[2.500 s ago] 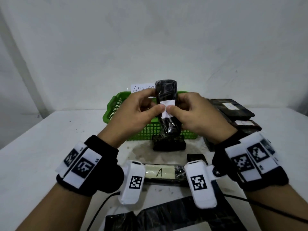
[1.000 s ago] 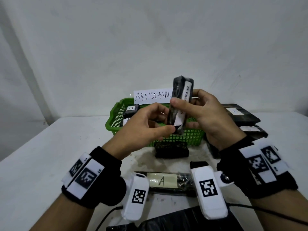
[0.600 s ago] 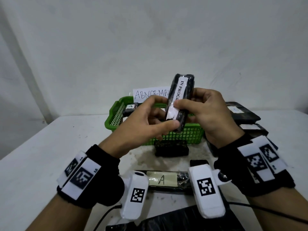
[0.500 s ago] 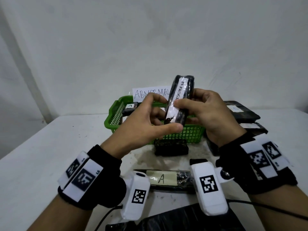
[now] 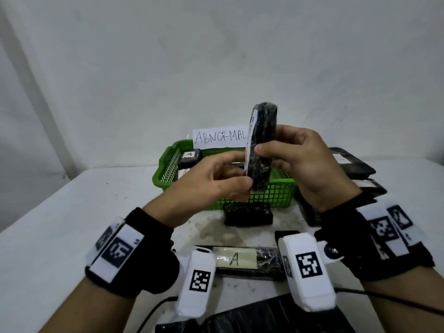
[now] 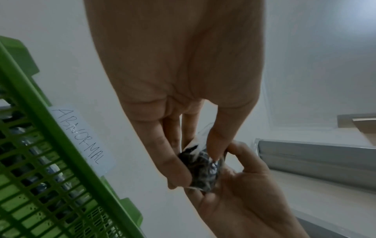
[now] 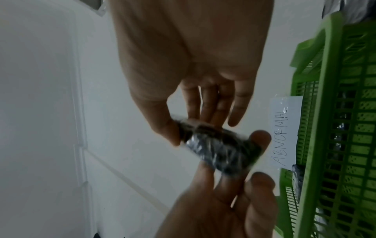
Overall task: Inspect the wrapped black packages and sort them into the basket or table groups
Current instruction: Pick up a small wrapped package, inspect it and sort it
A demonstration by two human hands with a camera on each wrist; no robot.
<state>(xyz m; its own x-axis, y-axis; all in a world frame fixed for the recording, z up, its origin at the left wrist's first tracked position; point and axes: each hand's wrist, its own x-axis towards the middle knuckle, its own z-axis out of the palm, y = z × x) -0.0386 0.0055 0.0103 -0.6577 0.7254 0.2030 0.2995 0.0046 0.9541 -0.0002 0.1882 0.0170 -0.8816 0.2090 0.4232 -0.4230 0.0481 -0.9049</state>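
I hold a wrapped black package [image 5: 262, 145] upright in front of me, above the near edge of a green basket [image 5: 168, 169]. My left hand [image 5: 211, 181] pinches the package's lower end between thumb and curled fingers. My right hand [image 5: 305, 164] grips its middle, thumb across the front and fingers curled behind. A white label strip [image 5: 249, 140] runs down the package's left edge, turned mostly away from me, so I cannot read it.

The basket stands on a white table [image 5: 72, 212] against a pale wall. A paper sign reading "ABNORMAL" [image 5: 219, 138] is fixed to its far rim. Inside it, at the left, lies a black package with an "A" label [image 5: 189, 156].

On the table just before the basket lies a small black package [image 5: 247, 213]. Nearer to me lies a long package labelled "A" [image 5: 242, 259]. To the right of the basket is a stack of black packages [image 5: 353, 169], partly hidden by my right wrist.
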